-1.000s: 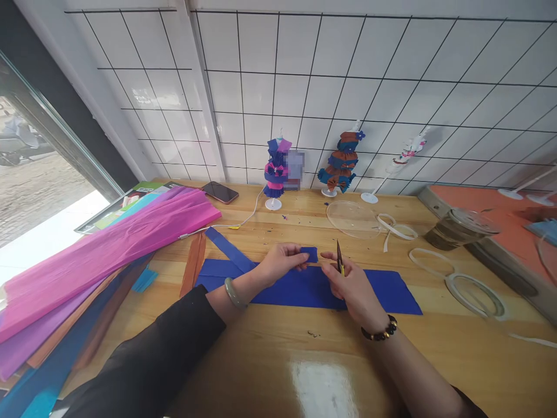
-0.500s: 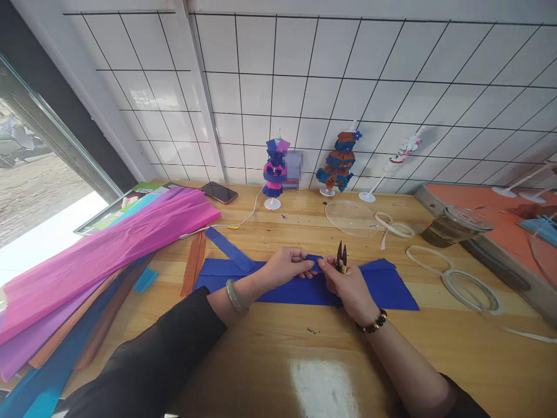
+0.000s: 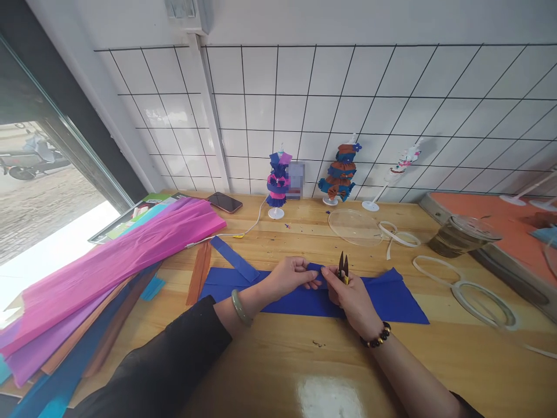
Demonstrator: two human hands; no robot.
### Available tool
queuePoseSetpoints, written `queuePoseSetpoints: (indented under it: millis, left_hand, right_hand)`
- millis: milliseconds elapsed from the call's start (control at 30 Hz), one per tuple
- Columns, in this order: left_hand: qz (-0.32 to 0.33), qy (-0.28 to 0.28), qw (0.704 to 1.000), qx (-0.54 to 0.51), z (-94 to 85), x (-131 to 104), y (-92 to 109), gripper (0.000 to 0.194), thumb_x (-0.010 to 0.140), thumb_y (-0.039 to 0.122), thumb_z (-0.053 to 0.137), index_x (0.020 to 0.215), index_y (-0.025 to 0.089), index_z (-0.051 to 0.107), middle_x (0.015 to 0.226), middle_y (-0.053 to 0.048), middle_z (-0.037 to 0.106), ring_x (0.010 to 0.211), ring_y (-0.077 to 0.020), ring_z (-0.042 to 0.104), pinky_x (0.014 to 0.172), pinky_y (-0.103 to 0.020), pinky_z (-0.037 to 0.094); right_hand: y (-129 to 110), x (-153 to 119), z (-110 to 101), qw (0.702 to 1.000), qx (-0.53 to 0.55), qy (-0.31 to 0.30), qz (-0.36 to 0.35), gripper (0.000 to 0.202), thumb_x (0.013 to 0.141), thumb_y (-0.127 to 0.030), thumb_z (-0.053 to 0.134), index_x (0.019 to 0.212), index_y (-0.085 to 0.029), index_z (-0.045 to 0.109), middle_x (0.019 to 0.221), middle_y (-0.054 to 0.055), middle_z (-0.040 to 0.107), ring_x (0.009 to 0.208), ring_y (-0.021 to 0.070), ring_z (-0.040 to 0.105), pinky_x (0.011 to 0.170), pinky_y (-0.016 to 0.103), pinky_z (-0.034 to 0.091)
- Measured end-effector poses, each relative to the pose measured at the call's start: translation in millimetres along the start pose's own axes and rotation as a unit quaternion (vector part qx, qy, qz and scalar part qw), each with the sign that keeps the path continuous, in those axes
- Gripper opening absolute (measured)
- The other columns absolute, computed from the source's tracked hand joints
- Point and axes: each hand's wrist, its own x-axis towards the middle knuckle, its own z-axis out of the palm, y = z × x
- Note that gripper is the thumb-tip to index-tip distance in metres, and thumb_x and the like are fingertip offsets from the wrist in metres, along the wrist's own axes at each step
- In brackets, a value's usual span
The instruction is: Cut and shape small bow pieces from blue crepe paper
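- Both hands meet at center over a wood-grain table [image 3: 256, 363], gripping a small blue piece [image 3: 316, 268] btwn them, just above a large blue sheet [image 3: 300, 303].
- The left hand [image 3: 289, 277], w/ pale green bangle [image 3: 240, 307] at the wrist, pinches the piece btwn thumb & fingers on its left side.
- The right hand [image 3: 351, 293], w/ dark beaded bracelet [image 3: 378, 337], pinches the piece's right side & also holds scissors [image 3: 343, 268], tips up, blades slightly apart.
- The large sheet lies lengthwise under the hands, its upper edge folded nr the right end; a narrow blue strip [image 3: 234, 259] lies diagonally, lower end on the sheet's left part.
- At left: a brown strip [image 3: 199, 276] beside the sheet, a small teal scrap [image 3: 152, 288], & a fanned pile of pink, purple, brown & blue material topped by a pink sheet [image 3: 126, 255].
- Along the tiled wall: a phone [image 3: 225, 202], a blue-&-pink ruffled piece on a stand [image 3: 277, 183], a brown-&-teal one [image 3: 342, 174] & a white one w/ pink bits [image 3: 402, 164], leaning.
- At right: a clear disc [image 3: 353, 226], a white ribbon [image 3: 398, 235], a white ring-shaped roll [image 3: 485, 305] & a lidded cup [image 3: 463, 235], nr an orange surface [image 3: 500, 217].
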Motion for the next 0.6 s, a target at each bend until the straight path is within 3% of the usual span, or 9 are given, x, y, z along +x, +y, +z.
queuePoseSetpoints:
  millis: [400, 600]
  left_hand:
    - [0.029, -0.005, 1.000, 0.007, -0.3, -0.3, -4.5, 0.036, 0.062, 0.041, 0.072, 0.078, 0.011, 0.058, 0.066, -0.003, 0.064, 0.062, -0.0122, 0.061, 0.063, -0.025, 0.046]
    - [0.029, -0.003, 1.000, 0.012, -1.4, 1.0, -6.5, 0.038, 0.062, 0.043, 0.072, 0.072, 0.012, 0.052, 0.061, -0.003, 0.064, 0.057, -0.0123, 0.060, 0.059, -0.026, 0.046]
  right_hand:
    - [4.4, 3.1, 3.2, 0.999, -0.020, 0.025, -0.014, 0.040, 0.062, -0.049, 0.070, 0.076, -0.015, 0.055, 0.049, -0.006, 0.043, 0.040, 0.0047, 0.028, 0.037, 0.020, 0.019]
    - [1.6, 3.1, 6.0, 0.999, -0.013, 0.030, -0.032, 0.037, 0.059, -0.048, 0.072, 0.068, -0.017, 0.054, 0.046, -0.007, 0.039, 0.039, 0.0051, 0.027, 0.037, 0.021, 0.018]
